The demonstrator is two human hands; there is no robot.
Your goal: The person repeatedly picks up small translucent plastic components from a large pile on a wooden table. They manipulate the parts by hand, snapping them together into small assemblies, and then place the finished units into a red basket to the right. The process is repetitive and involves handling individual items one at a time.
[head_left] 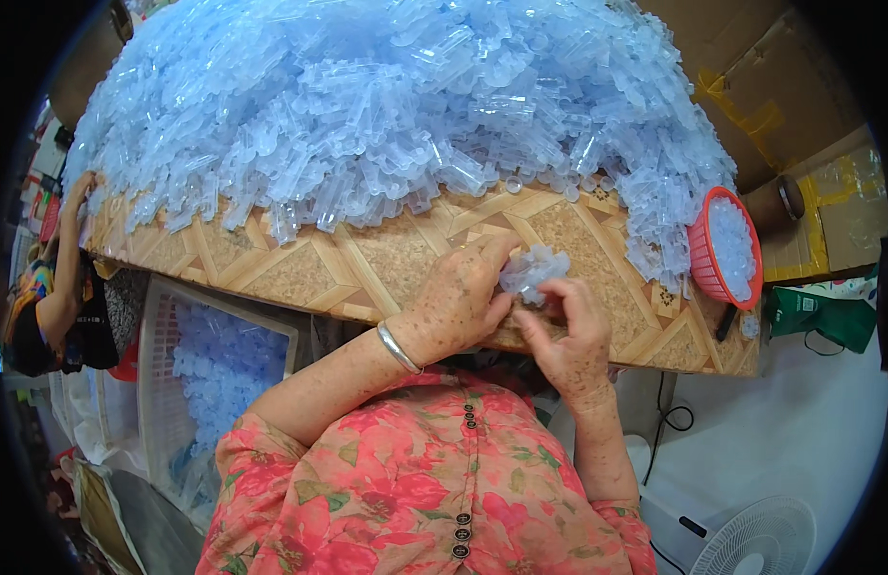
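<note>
A small cluster of translucent, pale bluish plastic pieces (535, 270) is between my hands, above the table's near edge. My left hand (463, 292), with a silver bangle on its wrist, is closed around the left side of the cluster. From the right, the curled fingers of my right hand (573, 335) grip its near side. Exactly what sits between my right fingertips is partly hidden. Beyond both hands a large heap of similar clear plastic pieces (367, 125) covers most of the wood-patterned table (300, 268); some look like short tubes with round ends.
A red plastic basket (712, 268) full of such pieces stands at the table's right end, beside a small dark object (726, 323). Left below is a white crate (161, 383) holding more. Cardboard (798, 115), a green bag (822, 318), a fan (765, 541) and another person's arm (68, 259) surround the table.
</note>
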